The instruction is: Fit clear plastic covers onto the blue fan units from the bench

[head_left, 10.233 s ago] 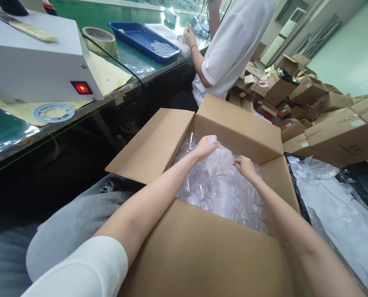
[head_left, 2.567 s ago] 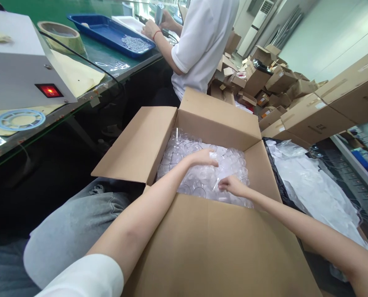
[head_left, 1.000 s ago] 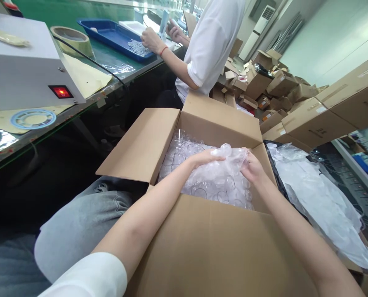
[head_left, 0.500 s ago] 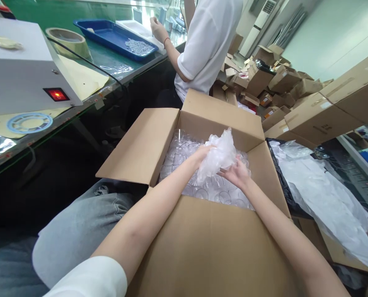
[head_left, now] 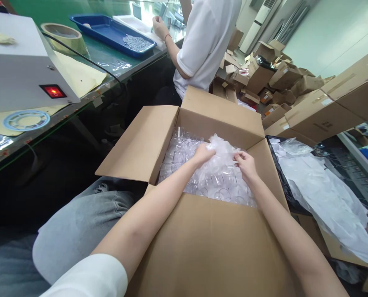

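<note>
Between my hands is a crumpled, translucent white plastic bag (head_left: 220,153), held over an open cardboard box (head_left: 215,235). My left hand (head_left: 204,153) is closed on the bag's left side. On the other side, the fingers of my right hand (head_left: 245,163) pinch its right edge. Beneath the bag, the box is filled with clear, round-rimmed plastic pieces (head_left: 176,159), packed close together. The bag hides part of them. Whether anything is inside the bag, I cannot tell.
To the left, a green-topped bench carries a white machine (head_left: 20,62) with a lit red switch, a tape roll (head_left: 64,39) and a blue tray (head_left: 109,35). A co-worker (head_left: 202,45) sits beyond the box. White plastic sheeting (head_left: 323,194) lies to the right, near stacked cartons (head_left: 329,103).
The bag has come down lower and spread wider between my hands. My right hand has moved up and right, from under the bag to its right edge.
</note>
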Tool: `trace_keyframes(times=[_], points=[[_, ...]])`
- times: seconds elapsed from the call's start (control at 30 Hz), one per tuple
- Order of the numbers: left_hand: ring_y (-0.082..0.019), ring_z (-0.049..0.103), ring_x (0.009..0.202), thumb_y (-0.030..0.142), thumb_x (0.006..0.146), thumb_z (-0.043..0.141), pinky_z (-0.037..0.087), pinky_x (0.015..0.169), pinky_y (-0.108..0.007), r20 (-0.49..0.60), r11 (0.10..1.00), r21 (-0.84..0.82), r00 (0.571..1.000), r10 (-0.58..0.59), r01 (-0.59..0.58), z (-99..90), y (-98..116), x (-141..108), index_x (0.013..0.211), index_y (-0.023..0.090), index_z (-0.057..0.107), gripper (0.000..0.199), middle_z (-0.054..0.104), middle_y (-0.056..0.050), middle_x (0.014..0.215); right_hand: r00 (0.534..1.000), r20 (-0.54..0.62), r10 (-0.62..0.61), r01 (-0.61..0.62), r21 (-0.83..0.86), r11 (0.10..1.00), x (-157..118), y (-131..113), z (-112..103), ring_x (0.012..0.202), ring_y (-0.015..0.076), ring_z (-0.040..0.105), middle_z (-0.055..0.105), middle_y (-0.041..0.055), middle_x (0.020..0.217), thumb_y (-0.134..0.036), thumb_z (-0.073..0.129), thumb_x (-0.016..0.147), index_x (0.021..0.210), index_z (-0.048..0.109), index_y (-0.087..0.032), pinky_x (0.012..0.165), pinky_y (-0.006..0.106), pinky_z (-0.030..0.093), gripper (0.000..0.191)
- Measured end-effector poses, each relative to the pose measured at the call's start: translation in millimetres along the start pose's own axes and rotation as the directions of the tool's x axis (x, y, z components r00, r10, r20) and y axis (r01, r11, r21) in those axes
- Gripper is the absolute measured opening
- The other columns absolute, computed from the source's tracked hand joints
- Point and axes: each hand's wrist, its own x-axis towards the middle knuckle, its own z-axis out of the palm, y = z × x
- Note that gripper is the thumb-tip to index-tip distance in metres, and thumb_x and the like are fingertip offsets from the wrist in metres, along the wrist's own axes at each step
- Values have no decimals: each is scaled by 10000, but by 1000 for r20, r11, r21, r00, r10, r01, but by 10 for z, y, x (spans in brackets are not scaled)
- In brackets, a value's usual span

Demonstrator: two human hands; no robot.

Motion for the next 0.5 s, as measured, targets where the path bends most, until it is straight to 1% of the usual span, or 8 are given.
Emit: trace_keyframes(times=[0.1, 0.17, 0.2, 0.27, 0.33, 0.4, 0.43, 0.5], points=[[-155, 616, 808, 334, 872, 598, 507, 769, -336, -99, 999, 47, 995, -4, 8, -145, 3, 71, 810, 108, 619, 235, 641, -24, 831, 991, -61, -117, 112, -80, 990, 100, -255, -168, 629, 99, 539, 575, -5, 807, -329, 552, 938, 907, 581, -138, 557, 233, 470, 196], [-160, 612, 813, 347, 866, 590, 493, 755, -326, -146, 999, 37, 989, 12, -7, -212, 29, 99, 797, 111, 619, 247, 647, -29, 833, 983, -26, -179, 174, -131, 976, 134, -435, -225, 608, 96, 518, 572, -9, 787, -366, 573, 916, 871, 581, -145, 552, 231, 454, 226], [-164, 612, 811, 337, 850, 596, 483, 741, -312, -149, 1000, 22, 989, 25, -22, -223, 50, 98, 780, 112, 625, 238, 651, -31, 820, 979, 20, -201, 201, -153, 968, 131, -515, -220, 604, 98, 513, 574, -10, 775, -386, 606, 886, 836, 586, -151, 552, 229, 448, 241], [-169, 612, 799, 275, 777, 640, 461, 710, -277, -101, 998, -20, 993, 61, -64, -198, 100, 63, 731, 118, 643, 164, 663, -26, 782, 963, 152, -221, 247, -180, 952, 87, -645, -140, 613, 110, 521, 583, -11, 745, -427, 670, 809, 762, 600, -167, 564, 232, 450, 274], [-163, 618, 789, 185, 673, 685, 451, 694, -244, -2, 991, -81, 995, 102, -102, -133, 148, 2, 716, 127, 668, 74, 681, -13, 776, 930, 295, -219, 280, -183, 942, 24, -730, 7, 661, 134, 560, 608, -6, 749, -456, 698, 755, 746, 624, -184, 611, 246, 475, 283], [-158, 629, 778, 133, 603, 706, 463, 692, -230, 93, 983, -149, 988, 122, -108, -72, 178, -51, 757, 135, 696, 155, 702, -11, 801, 890, 408, -202, 296, -181, 938, -5, -770, 156, 758, 167, 606, 650, 8, 823, -453, 709, 736, 822, 658, -198, 692, 274, 505, 274], [-158, 635, 777, 127, 596, 705, 473, 694, -230, 117, 978, -181, 986, 121, -99, -56, 183, -64, 800, 137, 706, 205, 712, -18, 825, 875, 445, -190, 298, -186, 936, 5, -771, 211, 809, 181, 621, 666, 17, 882, -445, 704, 744, 884, 668, -205, 729, 290, 513, 280], [-158, 643, 795, 123, 625, 676, 488, 714, -238, 102, 969, -234, 990, 102, -75, -63, 174, -49, 917, 134, 706, 294, 721, -43, 900, 866, 471, -168, 297, -213, 931, 73, -722, 260, 915, 198, 630, 668, 34, 1042, -437, 634, 815, 1047, 652, -225, 798, 323, 518, 315]])
